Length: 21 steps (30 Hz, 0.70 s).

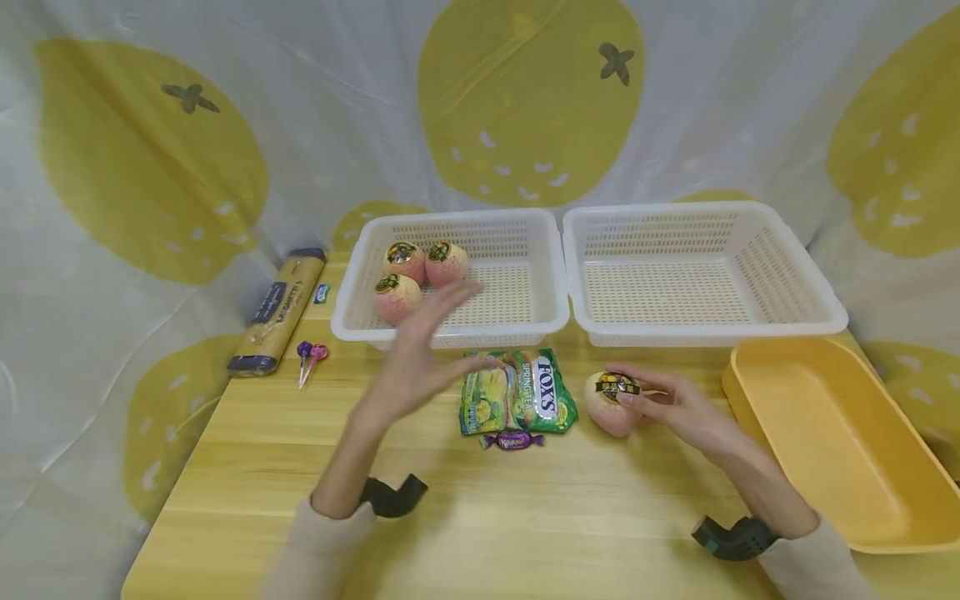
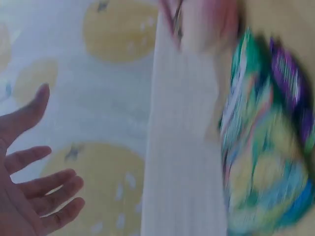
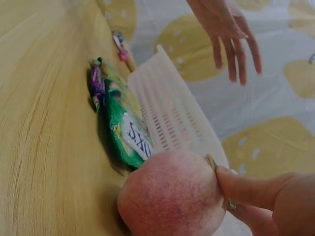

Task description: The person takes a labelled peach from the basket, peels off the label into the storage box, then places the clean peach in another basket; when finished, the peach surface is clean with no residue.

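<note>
My right hand (image 1: 678,408) grips a pink and cream peach (image 1: 613,404) with a black and gold label on top, close over the wooden table. In the right wrist view the thumb presses near the label of the peach (image 3: 172,196). Blurred by motion, my left hand (image 1: 408,358) hangs in the air with thumb and fingers spread, holding nothing. It overlaps the front of the left white basket (image 1: 517,329), where three labelled peaches (image 1: 397,298) sit at the left end. Between the hands lies a green Fox's candy bag (image 1: 517,392), with a purple-wrapped candy (image 1: 513,441) at its front edge.
A second white basket (image 1: 712,340) adjoins the first on the right. A yellow tub (image 1: 840,442) stands at the right edge. On the left lie a spaghetti pack (image 1: 277,312), a small blue packet (image 1: 322,293) and two lollipops (image 1: 311,354). A lemon-print curtain (image 1: 360,108) hangs behind.
</note>
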Each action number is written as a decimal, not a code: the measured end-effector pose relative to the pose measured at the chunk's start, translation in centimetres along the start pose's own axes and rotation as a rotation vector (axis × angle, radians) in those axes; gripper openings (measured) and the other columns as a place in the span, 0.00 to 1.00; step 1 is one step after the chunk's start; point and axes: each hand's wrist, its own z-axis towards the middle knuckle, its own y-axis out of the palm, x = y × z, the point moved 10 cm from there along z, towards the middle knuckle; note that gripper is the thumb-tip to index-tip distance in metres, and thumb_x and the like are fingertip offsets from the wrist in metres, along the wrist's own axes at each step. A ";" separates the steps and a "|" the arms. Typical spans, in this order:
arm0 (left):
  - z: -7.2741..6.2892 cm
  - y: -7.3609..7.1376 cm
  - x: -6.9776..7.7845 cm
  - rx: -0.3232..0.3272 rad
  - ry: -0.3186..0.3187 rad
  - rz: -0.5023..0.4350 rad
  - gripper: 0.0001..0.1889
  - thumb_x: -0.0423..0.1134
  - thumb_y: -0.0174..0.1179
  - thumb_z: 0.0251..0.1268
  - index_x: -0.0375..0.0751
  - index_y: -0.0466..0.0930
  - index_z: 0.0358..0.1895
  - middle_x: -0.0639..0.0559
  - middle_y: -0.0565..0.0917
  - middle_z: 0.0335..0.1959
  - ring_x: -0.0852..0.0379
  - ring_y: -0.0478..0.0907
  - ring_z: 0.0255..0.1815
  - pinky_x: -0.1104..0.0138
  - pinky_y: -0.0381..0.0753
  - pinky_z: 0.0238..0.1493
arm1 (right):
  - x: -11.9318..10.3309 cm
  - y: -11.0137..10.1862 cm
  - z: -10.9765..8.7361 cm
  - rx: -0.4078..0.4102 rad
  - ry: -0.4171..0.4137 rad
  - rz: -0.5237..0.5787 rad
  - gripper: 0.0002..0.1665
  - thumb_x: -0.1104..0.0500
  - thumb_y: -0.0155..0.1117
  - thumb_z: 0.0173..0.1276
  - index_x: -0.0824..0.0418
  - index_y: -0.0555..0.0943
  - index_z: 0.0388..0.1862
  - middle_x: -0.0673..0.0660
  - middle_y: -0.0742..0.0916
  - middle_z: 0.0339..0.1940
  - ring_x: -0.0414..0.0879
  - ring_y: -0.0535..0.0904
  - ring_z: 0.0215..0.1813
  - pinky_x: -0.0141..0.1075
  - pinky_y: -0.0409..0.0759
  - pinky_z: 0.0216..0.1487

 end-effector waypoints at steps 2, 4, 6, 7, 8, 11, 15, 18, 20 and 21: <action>0.2 4.6 2.2 -0.124 0.016 -0.058 0.42 0.40 0.80 0.52 0.39 0.73 0.72 0.43 0.77 0.73 0.45 0.72 0.75 0.52 0.68 0.79 | 0.0 -0.1 0.0 0.010 0.002 -0.032 0.33 0.52 0.62 0.78 0.55 0.70 0.79 0.65 0.75 0.76 0.51 0.79 0.63 0.41 0.83 0.57; 0.1 8.9 2.8 -0.233 -0.033 -0.060 0.41 0.43 0.79 0.55 0.38 0.72 0.73 0.43 0.77 0.72 0.46 0.73 0.74 0.52 0.72 0.76 | 0.0 -0.1 0.0 0.015 0.003 -0.054 0.33 0.51 0.62 0.79 0.53 0.69 0.79 0.64 0.75 0.77 0.58 0.77 0.68 0.46 0.80 0.61; -0.1 12.5 2.7 -0.318 -0.105 -0.074 0.41 0.43 0.78 0.57 0.39 0.71 0.73 0.43 0.76 0.73 0.45 0.73 0.74 0.52 0.73 0.75 | 0.1 -0.2 -0.1 0.022 0.005 -0.072 0.33 0.50 0.60 0.79 0.52 0.69 0.80 0.63 0.75 0.77 0.62 0.73 0.71 0.51 0.78 0.64; -0.2 14.0 2.4 -0.353 -0.148 -0.086 0.41 0.44 0.78 0.58 0.40 0.70 0.74 0.44 0.76 0.74 0.45 0.72 0.75 0.52 0.73 0.75 | 0.2 -0.3 -0.2 0.027 0.010 -0.078 0.33 0.49 0.60 0.80 0.52 0.69 0.80 0.63 0.74 0.78 0.63 0.72 0.72 0.53 0.77 0.64; -0.3 15.4 2.1 -0.382 -0.185 -0.116 0.40 0.43 0.77 0.59 0.42 0.70 0.75 0.45 0.75 0.75 0.46 0.72 0.76 0.53 0.73 0.75 | 0.2 -0.3 -0.3 0.031 0.015 -0.083 0.33 0.49 0.60 0.80 0.52 0.68 0.80 0.63 0.74 0.78 0.64 0.73 0.72 0.54 0.77 0.64; -0.7 18.3 1.4 -0.417 -0.272 -0.234 0.38 0.38 0.75 0.61 0.45 0.70 0.76 0.48 0.75 0.75 0.48 0.72 0.75 0.57 0.76 0.73 | 0.5 -0.5 -0.5 0.040 0.025 -0.089 0.33 0.50 0.60 0.80 0.54 0.68 0.80 0.65 0.74 0.78 0.63 0.76 0.69 0.53 0.79 0.61; -0.7 20.0 0.9 -0.379 -0.342 -0.352 0.35 0.32 0.73 0.61 0.47 0.74 0.73 0.49 0.77 0.73 0.50 0.71 0.76 0.59 0.75 0.74 | 0.6 -0.6 -0.6 0.056 0.039 -0.074 0.33 0.52 0.60 0.80 0.59 0.68 0.80 0.68 0.74 0.76 0.64 0.76 0.68 0.48 0.81 0.58; -0.6 20.6 0.5 -0.328 -0.387 -0.422 0.33 0.28 0.71 0.62 0.44 0.74 0.71 0.47 0.77 0.72 0.49 0.70 0.77 0.60 0.74 0.75 | 0.6 -0.9 -0.6 0.081 0.051 -0.075 0.33 0.51 0.61 0.79 0.59 0.70 0.78 0.68 0.76 0.74 0.64 0.73 0.70 0.44 0.80 0.57; -0.6 21.0 0.2 -0.292 -0.415 -0.454 0.31 0.27 0.70 0.63 0.43 0.75 0.70 0.46 0.77 0.72 0.49 0.70 0.77 0.61 0.74 0.74 | 0.6 -1.2 -0.5 0.093 0.045 -0.087 0.32 0.51 0.62 0.78 0.59 0.71 0.77 0.67 0.78 0.72 0.64 0.72 0.70 0.43 0.79 0.56; -0.7 21.1 0.2 -0.277 -0.426 -0.479 0.31 0.26 0.70 0.63 0.41 0.75 0.69 0.46 0.77 0.72 0.48 0.70 0.77 0.62 0.74 0.74 | 0.5 -1.3 -0.5 0.099 0.040 -0.096 0.32 0.51 0.63 0.78 0.58 0.72 0.76 0.66 0.79 0.71 0.63 0.73 0.70 0.42 0.78 0.56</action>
